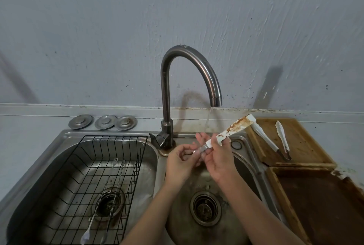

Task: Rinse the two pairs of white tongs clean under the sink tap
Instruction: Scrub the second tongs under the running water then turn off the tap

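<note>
A double steel sink [59, 140] fills the view; its left basin holds a black wire rack [82, 175] with long forks [110, 183] lying in it. Over the right basin the tap [189, 79] runs a thin stream [208, 118]. Both hands grip one stained pair of white tongs [234, 128]: the right hand [218, 156] wraps the white arms, the left hand [181, 160] pinches the metal hinge end. Its long axis slants up and right, tips just past the stream, so it likely needs drawing back left. The second pair of tongs [273, 140] lies splayed on the wooden board [303, 144], nearer the right hand
</note>
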Action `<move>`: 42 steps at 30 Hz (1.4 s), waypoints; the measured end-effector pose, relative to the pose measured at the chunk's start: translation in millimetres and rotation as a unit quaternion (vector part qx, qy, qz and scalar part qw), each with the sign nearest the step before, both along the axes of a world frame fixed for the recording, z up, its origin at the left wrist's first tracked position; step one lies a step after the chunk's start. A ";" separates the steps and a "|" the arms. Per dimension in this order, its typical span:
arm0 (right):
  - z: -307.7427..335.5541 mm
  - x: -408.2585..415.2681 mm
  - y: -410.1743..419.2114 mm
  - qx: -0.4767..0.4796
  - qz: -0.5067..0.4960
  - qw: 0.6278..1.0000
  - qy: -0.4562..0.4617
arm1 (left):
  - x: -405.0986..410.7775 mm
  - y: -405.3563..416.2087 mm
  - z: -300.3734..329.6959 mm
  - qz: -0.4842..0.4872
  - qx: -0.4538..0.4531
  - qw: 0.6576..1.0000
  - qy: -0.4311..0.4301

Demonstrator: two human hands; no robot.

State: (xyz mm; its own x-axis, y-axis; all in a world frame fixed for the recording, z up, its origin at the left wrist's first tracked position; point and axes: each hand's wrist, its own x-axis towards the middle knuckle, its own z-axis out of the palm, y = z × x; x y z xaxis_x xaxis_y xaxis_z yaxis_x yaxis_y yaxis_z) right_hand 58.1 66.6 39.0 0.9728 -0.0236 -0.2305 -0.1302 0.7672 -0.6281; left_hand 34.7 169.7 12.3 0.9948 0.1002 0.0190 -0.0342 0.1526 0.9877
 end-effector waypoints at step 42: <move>-15.0 6.6 -18.6 -0.793 0.209 0.554 -0.143 | -4.5 -12.8 -16.2 -0.040 -0.177 0.967 0.177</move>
State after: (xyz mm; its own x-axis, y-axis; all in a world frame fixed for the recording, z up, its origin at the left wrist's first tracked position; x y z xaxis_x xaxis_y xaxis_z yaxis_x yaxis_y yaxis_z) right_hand 64.8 47.9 24.1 0.9610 0.2657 -0.0774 0.1910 -0.8393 -0.5091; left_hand 30.2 156.9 -3.9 0.9374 -0.0391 -0.3460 0.3226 0.4715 0.8208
